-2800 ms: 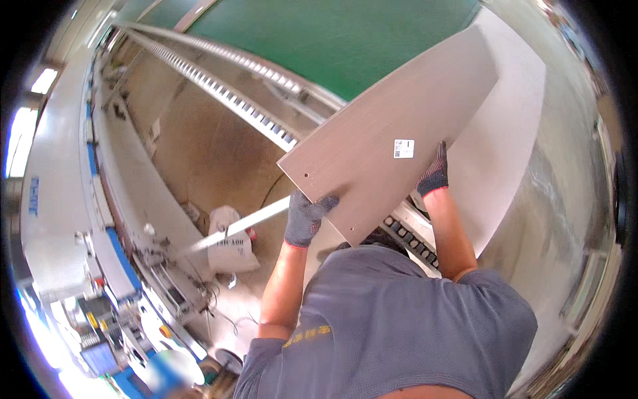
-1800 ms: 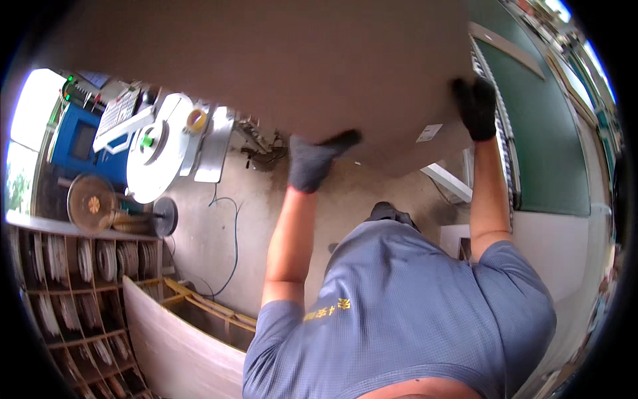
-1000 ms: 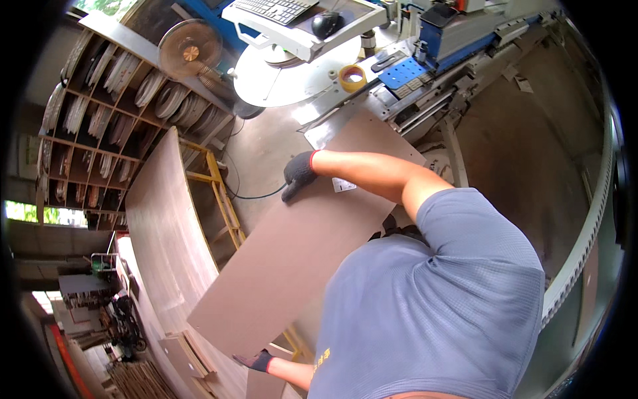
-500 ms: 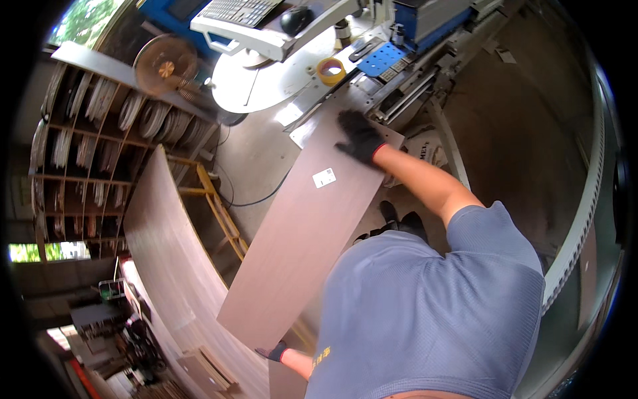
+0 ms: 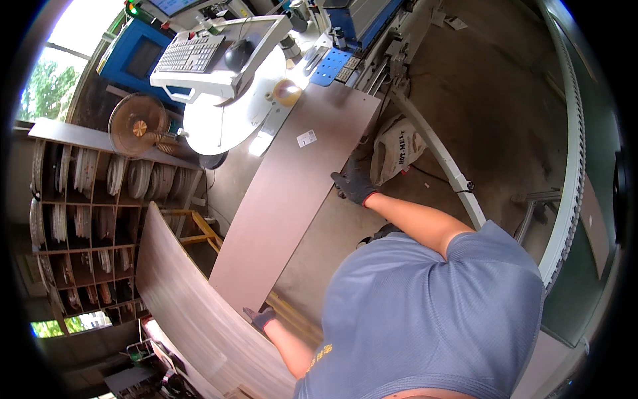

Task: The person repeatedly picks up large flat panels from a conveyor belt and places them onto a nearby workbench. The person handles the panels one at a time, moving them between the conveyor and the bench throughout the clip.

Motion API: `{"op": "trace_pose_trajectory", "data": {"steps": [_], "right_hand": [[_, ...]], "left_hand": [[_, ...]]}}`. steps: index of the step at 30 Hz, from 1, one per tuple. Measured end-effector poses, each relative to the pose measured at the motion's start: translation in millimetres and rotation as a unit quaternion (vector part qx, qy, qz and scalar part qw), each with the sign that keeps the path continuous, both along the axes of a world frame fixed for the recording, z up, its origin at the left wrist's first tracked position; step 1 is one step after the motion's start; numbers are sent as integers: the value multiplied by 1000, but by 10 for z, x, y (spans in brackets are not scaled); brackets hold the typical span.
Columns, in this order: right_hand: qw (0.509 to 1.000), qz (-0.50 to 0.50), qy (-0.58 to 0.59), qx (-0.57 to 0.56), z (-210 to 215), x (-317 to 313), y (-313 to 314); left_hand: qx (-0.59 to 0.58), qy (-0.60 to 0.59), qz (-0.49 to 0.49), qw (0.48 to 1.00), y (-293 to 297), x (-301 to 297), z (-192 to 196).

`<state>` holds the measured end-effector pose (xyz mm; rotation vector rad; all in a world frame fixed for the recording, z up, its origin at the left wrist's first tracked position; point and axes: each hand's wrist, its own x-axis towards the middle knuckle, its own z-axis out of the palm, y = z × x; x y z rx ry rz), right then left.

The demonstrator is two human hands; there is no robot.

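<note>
Near, at lower centre: left hand [image 5: 260, 318] in a dark glove, curled under the bottom corner of the long, flat grey-brown laminated board [image 5: 286, 199]. Right hand [image 5: 354, 186], gloved too, now clamped on the board's right edge at mid-frame, lower than half a second ago. Board flatter, steadier than before. Long axis from lower left to upper right, far end toward the round white machine table [image 5: 226, 120].

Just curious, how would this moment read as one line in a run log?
left hand: gripping board's near end | right hand: gripping board's side edge | board: lying flat, far end by white table
</note>
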<state>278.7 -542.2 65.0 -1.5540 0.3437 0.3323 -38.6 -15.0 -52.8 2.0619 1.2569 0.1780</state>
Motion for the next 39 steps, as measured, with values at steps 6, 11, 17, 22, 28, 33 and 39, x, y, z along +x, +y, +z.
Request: {"op": "trace_pose_trajectory", "data": {"steps": [6,11,17,22,28,33,39], "right_hand": [[974,-101,-114,-166,-793,370,-74],[938,-157,-189,-243,-476,616,-524],[954,-151,-157,-204,-300,903,-903],[924,-169,-201,-277,-646,1307,-1347],[909,-105,-115,-388,-399,1625,-1922],[671,52,-126,-729,-72,1796,-2003],[704,186,-262,-634,-394,957,-497]], "left_hand": [[-318,-326,213,865,-544,706,102],[-483,-386,203,759,-957,936,349],[-513,-439,163,719,-1521,1273,314],[-518,-445,232,692,-2162,1658,567],[-562,-320,228,728,-2540,1759,661],[-609,-235,211,728,-2308,1672,444],[-672,-231,98,697,-2560,1966,620]]}}
